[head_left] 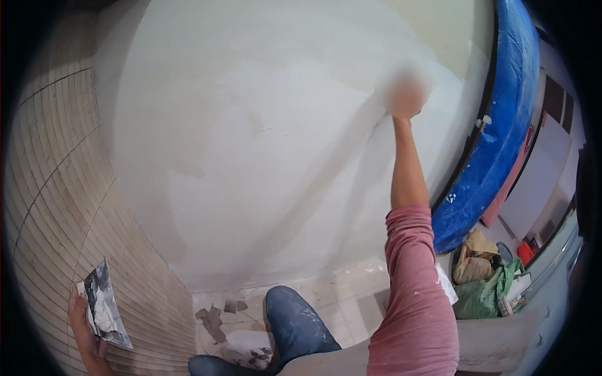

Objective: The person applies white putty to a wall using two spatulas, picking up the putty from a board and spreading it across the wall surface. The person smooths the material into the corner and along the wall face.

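At the lower left, my left hand [79, 321] is closed around the edge of a wide, flat putty scraper [100, 283]. Its thin grey blade carries a lump of white putty [106, 314]. My right arm stretches far up and forward, and my right hand [406, 97] is at the upper right of a pale wall [251, 163]. A blur covers that hand, so its fingers and anything in them are hidden. Patches of white and faintly greenish coating show on the wall, and the arm's shadow falls across it.
A ribbed beige tiled wall [53, 169] rises on the left. Blue plastic sheeting [501, 138] covers a dark-edged frame at the right. Below it sit a green bag [480, 297] and assorted items. Dark scraps [212, 323] and a white bucket-like thing [248, 346] lie near my knees.
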Tool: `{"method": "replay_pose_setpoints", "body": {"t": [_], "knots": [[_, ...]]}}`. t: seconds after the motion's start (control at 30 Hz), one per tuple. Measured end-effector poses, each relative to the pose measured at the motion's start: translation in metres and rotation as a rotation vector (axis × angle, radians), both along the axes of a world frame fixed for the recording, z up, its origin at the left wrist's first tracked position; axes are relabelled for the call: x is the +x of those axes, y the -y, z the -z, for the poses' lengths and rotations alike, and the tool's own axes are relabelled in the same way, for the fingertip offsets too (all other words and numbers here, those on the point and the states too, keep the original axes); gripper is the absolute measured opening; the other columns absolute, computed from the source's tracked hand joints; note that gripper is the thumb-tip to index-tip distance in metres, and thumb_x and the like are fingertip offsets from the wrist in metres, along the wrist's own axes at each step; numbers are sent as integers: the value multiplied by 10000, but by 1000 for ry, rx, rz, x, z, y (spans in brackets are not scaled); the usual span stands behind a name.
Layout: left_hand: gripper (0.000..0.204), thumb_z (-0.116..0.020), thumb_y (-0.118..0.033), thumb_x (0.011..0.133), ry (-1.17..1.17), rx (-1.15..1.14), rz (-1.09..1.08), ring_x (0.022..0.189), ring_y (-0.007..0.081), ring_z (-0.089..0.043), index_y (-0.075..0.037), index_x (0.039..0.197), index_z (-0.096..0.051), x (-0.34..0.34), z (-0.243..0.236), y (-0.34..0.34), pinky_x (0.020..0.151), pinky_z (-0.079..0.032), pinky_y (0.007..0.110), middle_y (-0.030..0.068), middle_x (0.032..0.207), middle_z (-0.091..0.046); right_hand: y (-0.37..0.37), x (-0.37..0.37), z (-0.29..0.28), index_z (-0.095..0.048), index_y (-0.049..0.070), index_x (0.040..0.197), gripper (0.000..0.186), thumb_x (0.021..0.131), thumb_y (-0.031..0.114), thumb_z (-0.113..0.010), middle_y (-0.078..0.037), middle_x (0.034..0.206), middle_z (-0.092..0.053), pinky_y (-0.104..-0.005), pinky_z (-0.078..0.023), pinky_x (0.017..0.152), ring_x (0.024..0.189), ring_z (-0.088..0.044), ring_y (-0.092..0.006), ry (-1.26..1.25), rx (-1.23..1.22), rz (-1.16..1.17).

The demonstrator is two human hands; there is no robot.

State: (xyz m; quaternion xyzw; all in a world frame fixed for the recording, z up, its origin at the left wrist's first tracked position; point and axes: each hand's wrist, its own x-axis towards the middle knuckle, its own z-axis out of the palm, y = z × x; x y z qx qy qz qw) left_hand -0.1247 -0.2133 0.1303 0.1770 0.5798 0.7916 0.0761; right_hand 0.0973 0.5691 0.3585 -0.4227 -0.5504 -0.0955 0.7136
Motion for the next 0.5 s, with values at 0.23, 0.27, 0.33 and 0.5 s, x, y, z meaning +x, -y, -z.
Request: {"method": "replay_pose_setpoints", "body": {"t": [0.23,0.27,0.33,0.5], "knots": [[591,-534,-211,1038,21,47,-43,1057,166,-681,37,1546,-363,-3,11,9,909,-557,314,107,1247,-668,115,-114,5,-694,75,1106,217,943,211,-651,-113,1105,-622,-467,-570,804,1041,-613,-359,59,270,-24],[601,-534,-210,1038,25,39,-23,1062,164,-681,37,1553,-349,-1,11,10,912,-558,313,110,1248,-668,129,-130,7,-685,74,1107,224,910,180,-671,-113,1096,-624,-466,-570,780,1019,-619,-359,66,315,-34],[592,-531,-207,1040,32,52,-103,1044,162,-686,38,1548,-352,3,12,6,898,-563,311,107,1239,-671,156,-164,12,-669,57,1134,304,840,134,-679,-109,1080,-628,-457,-557,741,967,-636,-353,106,424,-67],[445,-510,-138,1027,46,73,-212,968,153,-691,32,1437,-467,14,-1,-12,842,-567,296,91,1149,-683,203,-224,43,-641,6,1211,406,819,112,-642,-106,1003,-626,-413,-494,708,922,-649,-303,282,704,-45]]}}
